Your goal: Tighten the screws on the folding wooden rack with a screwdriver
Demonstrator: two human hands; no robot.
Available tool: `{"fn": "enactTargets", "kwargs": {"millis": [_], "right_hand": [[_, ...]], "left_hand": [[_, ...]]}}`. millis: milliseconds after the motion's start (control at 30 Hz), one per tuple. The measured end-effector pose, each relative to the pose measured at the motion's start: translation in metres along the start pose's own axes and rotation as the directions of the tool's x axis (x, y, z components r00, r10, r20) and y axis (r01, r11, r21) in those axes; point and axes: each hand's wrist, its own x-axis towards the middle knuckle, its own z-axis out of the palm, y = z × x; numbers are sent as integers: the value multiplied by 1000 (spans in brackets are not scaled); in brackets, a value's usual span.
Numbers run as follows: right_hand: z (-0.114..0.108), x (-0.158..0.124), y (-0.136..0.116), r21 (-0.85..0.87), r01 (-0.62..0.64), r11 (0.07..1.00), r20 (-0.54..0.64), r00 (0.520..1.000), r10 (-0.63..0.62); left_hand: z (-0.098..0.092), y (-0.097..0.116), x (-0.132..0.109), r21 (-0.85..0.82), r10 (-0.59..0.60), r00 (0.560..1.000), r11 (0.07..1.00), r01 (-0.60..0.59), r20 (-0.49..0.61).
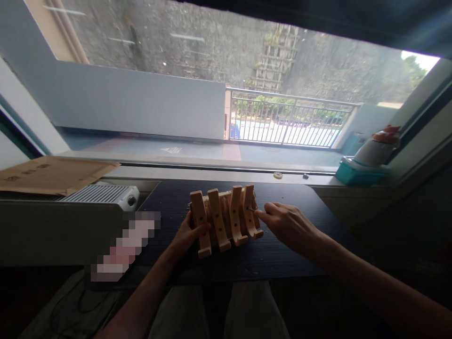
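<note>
A wooden hook rack [234, 211] is held up above the dark table, its several light wooden hooks side by side with dark round holes or screw heads in them. My left hand [191, 231] grips its left end, the thumb lying across the leftmost hook. My right hand [278, 217] is closed at the right end, with finger and thumb pinched on a thin dark metal tool [251, 209]. The tool's tip meets the upper hole of the rightmost hook; its exact kind is too small to make out. Behind the hooks, part of the rack's back is hidden.
The dark table [293, 254] stands against a windowsill. A brown paper envelope [52, 174] lies over a white radiator [106, 195] at left. On the sill are a tape roll [278, 175], a small dark item [305, 176], and a grey-orange bottle [376, 148] by a teal box [360, 173].
</note>
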Motion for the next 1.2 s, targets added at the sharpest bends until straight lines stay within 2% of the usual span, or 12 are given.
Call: {"fn": "enactTargets", "kwargs": {"millis": [200, 400, 467, 533, 633, 733, 833, 933, 1000, 1067, 1133, 1200], "right_hand": [[-15, 8, 6, 12, 75, 997, 67, 995, -75], [-3, 8, 0, 61, 54, 997, 112, 992, -61], [1, 9, -3, 117, -37, 992, 106, 994, 25], [2, 10, -5, 222, -189, 957, 105, 980, 169], [-2, 13, -6, 386, -396, 833, 159, 918, 363], [-8, 14, -6, 385, -471, 794, 213, 882, 420], [-13, 13, -8, 255, -388, 886, 204, 917, 343], [-19, 11, -10, 84, -179, 980, 144, 976, 166], [-21, 10, -10, -16, -18, 1000, 123, 992, 20], [-21, 10, -9, -57, 100, 993, 119, 989, -92], [-18, 11, -7, -30, 130, 991, 115, 985, -126], [-15, 13, -4, 52, 76, 996, 115, 990, -81]], "left_hand": [[-2, -11, -1, 15, 41, 999, 999, -41, -15], [-5, -15, 0, 22, 52, 999, 998, -52, 12], [-4, -14, 0, 36, 63, 998, 997, -63, 3], [-4, -12, -1, 44, 65, 998, 997, -65, 8], [-1, -8, -4, 42, 55, 998, 998, -56, 15], [1, -5, -7, 57, 60, 998, 997, -59, -20], [2, -6, -8, 56, 66, 998, 996, -65, -21], [1, -8, -8, 66, 75, 997, 995, -73, -27], [0, -9, -7, 74, 83, 996, 994, -80, -35], [-1, -11, -6, 73, 87, 996, 994, -84, -30], [-2, -13, -5, 74, 86, 996, 994, -84, -19], [-4, -14, -4, 79, 82, 997, 994, -81, -8]]}}
